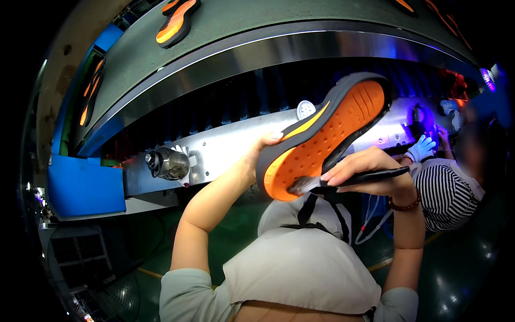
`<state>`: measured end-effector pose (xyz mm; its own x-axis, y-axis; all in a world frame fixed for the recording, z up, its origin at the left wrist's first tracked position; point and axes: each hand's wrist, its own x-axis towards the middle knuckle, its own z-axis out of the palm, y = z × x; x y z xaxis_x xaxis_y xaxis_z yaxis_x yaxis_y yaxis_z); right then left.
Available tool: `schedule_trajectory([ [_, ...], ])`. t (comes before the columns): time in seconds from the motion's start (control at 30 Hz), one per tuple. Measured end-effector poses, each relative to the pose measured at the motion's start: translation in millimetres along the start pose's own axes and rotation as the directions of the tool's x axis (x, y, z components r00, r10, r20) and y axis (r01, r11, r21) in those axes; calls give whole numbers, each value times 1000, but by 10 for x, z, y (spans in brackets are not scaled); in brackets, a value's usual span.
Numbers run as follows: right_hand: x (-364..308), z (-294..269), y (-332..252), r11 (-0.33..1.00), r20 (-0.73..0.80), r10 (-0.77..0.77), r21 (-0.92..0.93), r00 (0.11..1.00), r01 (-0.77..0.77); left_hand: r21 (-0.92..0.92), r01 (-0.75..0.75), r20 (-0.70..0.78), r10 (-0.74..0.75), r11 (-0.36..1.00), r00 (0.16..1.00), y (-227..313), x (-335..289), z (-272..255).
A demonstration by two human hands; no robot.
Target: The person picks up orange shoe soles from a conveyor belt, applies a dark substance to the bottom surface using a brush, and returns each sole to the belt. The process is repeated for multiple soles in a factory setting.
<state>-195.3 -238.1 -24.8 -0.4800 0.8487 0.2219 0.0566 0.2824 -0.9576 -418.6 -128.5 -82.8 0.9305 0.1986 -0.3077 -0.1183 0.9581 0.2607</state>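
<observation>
My left hand (pixel 260 150) grips the side edge of a shoe sole (pixel 335 129), orange inside with a black and yellow-orange rim. It is held tilted in the air, its dimpled inner face turned up toward me. In my right hand (pixel 370 163) is a brush (pixel 378 176) with a black handle, held between thumb and fingers. Its pale, dark-tipped bristles (pixel 303 185) touch the orange surface at the sole's near end. A bead bracelet circles my right wrist.
Beyond a shiny metal edge, a green conveyor belt (pixel 257 19) carries several soles (pixel 177 24). A lidded container (pixel 170 163) and a round white gauge-like disc (pixel 306 110) are at the metal ledge (pixel 228 137). A gloved co-worker (pixel 448 185) works at right under violet light.
</observation>
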Motion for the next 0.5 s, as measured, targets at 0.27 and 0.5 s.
schedule_trajectory([
  [0.27,40,-122,-181,999,74,-6,-51,997,10,265,102,-257,-32,959,966,84,-110,272],
  [0.5,22,-200,-248,995,211,52,-91,976,-33,187,165,-405,-77,968,911,111,-297,258],
])
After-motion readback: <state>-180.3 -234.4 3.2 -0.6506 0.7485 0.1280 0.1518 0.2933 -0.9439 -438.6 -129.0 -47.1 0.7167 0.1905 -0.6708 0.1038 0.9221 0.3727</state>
